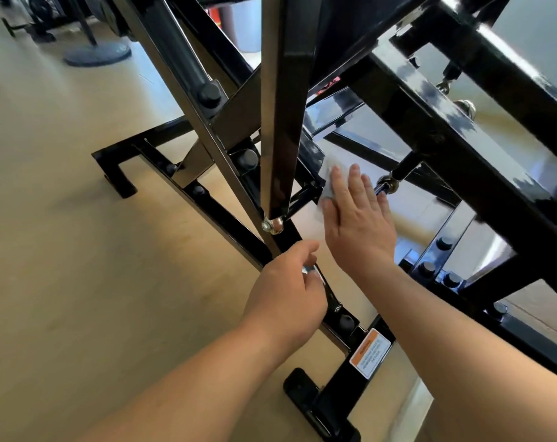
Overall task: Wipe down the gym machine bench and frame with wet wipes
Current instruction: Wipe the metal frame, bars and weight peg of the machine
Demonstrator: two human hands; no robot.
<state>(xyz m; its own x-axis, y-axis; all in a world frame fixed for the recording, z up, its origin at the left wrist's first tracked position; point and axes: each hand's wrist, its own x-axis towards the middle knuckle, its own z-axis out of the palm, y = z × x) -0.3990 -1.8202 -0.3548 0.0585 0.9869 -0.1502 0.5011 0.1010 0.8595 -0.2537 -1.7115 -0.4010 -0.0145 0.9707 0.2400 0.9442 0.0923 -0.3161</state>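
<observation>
My right grip (pixel 356 218) spread flat, pressing the wet wipe (pixel 327 192) against the black frame (pixel 430 135), left grip (pixel 289 288) curled at the lower bar (pixel 226 218), can't tell what it pinches, wood floor (pixel 79 250) beneath.

The sticker (pixel 370 353) (orange-topped) on the frame (pixel 407 122) is unreadable

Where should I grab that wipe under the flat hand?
Pinch the wet wipe by the edge showing left of the right hand, coming from the black frame side. It lies flat and thin under straight fingers, so only that uncovered edge offers anything to pinch.
</observation>
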